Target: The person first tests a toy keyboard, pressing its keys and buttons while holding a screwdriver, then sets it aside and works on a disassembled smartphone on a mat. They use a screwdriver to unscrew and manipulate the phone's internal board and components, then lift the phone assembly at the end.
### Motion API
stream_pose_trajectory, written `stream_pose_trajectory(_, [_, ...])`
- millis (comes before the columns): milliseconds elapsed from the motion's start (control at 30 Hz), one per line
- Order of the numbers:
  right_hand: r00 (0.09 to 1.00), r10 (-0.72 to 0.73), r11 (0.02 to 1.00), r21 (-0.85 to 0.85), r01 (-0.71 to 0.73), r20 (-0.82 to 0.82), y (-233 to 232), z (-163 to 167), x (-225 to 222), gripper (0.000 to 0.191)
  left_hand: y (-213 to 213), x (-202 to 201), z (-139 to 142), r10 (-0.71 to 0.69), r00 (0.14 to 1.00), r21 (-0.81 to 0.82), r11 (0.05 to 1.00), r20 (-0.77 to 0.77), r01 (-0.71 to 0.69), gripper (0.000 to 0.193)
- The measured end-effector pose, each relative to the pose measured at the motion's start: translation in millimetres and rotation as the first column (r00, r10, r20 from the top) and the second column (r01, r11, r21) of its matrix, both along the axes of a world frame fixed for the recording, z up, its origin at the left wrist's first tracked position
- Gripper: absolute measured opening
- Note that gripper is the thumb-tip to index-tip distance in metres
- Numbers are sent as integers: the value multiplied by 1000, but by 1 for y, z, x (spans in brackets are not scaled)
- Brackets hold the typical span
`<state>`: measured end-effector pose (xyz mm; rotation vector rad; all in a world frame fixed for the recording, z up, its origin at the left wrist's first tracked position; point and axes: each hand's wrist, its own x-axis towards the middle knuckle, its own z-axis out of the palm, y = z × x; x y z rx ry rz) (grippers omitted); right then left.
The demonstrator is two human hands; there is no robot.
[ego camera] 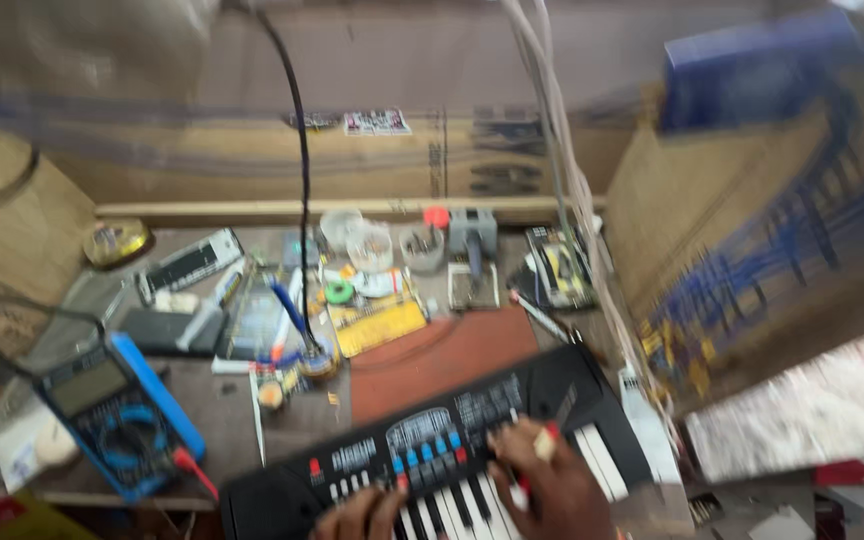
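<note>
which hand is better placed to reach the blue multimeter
Left, probably. The left hand rests on the keyboard nearest the multimeter; the right hand holds a red-handled tool farther away.

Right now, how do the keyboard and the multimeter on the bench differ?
The keyboard is black, long, with white and black keys; the multimeter is compact, blue-cased, with a grey screen and a dial. Both hands, left and right, rest on the keyboard; none touches the multimeter. Both lie slanted on the workbench.
</note>
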<state>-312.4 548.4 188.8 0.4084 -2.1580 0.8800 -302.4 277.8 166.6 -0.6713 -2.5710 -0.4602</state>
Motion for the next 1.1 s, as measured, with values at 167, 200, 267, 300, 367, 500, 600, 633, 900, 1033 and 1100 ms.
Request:
stream_pose_trajectory(167, [998, 52, 999, 9, -52, 25, -5, 17, 15, 32, 32, 22, 31, 141, 985, 131, 983, -104, -127, 63])
stream_pose_trajectory(200, [998, 55, 998, 17, -55, 5, -5, 20, 14, 30, 34, 24, 37, 130, 986, 133, 984, -99, -116, 62])
stream_pose_trajectory(267, [996, 91, 996, -3, -91, 11, -5, 23, 15, 28, 35, 25, 48, 94, 990, 128, 988, -102, -81, 62])
stream_pose_trajectory(300, [993, 84, 996, -16, -83, 87, -4, 23, 17, 28, 34, 24, 50, 69, 993, 121, 991, -100, -57, 62])
stream_pose_trajectory(367, [974, 87, 996, -40, -81, 211, -2, 25, 14, 28, 35, 22, 52, 32, 988, 117, 993, -151, -15, 62])
stream_pose_trajectory(500, [983, 105, 994, 22, -110, 153, 2, 26, 3, 28, 36, 24, 51, 9, 983, 110, 994, -184, 11, 66])
stream_pose_trajectory(600, [993, 91, 996, 19, -93, 82, 0, 24, -3, 24, 39, 24, 55, 29, 989, 115, 993, -142, -12, 67])
stream_pose_trajectory(633, [993, 82, 997, -1, -82, 87, 0, 22, -4, 24, 39, 25, 56, 36, 991, 117, 993, -128, -21, 67])
stream_pose_trajectory(900, [983, 165, 985, 31, -168, 78, 7, 25, 2, 35, 44, 29, 58, 59, 995, 110, 993, -74, -51, 77])
stream_pose_trajectory(1033, [990, 83, 993, 73, -92, 111, 1, 20, 13, 36, 49, 36, 59, 101, 993, 111, 989, -54, -94, 101])
stream_pose_trajectory(1100, [989, 24, 997, 72, -35, 145, -1, 15, 21, 33, 50, 41, 57, 95, 995, 88, 992, -30, -92, 109])
